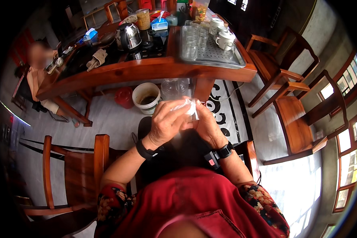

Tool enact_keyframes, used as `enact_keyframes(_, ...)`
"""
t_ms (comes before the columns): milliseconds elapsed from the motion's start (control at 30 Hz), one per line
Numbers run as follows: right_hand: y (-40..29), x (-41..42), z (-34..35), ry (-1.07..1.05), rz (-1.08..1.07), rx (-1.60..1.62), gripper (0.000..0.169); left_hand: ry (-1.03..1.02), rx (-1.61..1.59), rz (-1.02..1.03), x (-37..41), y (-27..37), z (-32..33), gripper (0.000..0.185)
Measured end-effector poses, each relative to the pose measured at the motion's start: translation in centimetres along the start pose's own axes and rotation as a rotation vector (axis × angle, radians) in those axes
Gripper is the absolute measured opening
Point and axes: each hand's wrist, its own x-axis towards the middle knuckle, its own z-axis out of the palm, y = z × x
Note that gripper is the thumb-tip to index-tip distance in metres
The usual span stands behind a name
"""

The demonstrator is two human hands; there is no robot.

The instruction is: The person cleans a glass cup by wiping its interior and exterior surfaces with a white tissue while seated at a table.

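Observation:
A small clear drinking glass (pixel 195 114) is between my two hands, above my lap. My right hand (pixel 209 125) grips its right side, with the thumb near the rim. In my left hand (pixel 166 120) is a white tissue (pixel 191 106), pressed into or against the glass; how far it reaches inside I cannot tell. On the wooden table beyond, a perforated metal tray (pixel 212 61) holds several similar glasses (pixel 192 49) and lidded white mugs (pixel 225 39).
On the table stand a steel kettle (pixel 128 37), a blue tissue box (pixel 159 24) and a brown cloth (pixel 97 59). Beneath are a white bucket (pixel 146 98) and a red bucket (pixel 124 97). Wooden chairs (pixel 294 125) stand right; a person (pixel 37 74) sits at far left.

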Motion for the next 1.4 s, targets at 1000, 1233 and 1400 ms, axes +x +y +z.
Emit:
enact_keyframes(1000, 4.0, 5.0, -3.1, -0.009, 0.144, 0.054, 0.057, -0.033, -0.349, -0.511, -2.6, -4.4, 0.9, 0.028)
enact_keyframes(1233, 4.4, 4.8, -3.6, -0.041, 0.193, 0.041, 0.051, 0.011, -0.511, -0.726, -2.7, -5.0, 1.3, 0.025)
enact_keyframes(1400, 5.0, 5.7, -3.3, -0.007, 0.221, 0.026, 0.051, 0.128, -0.547, -0.869, -3.6, -5.4, 1.6, 0.023)
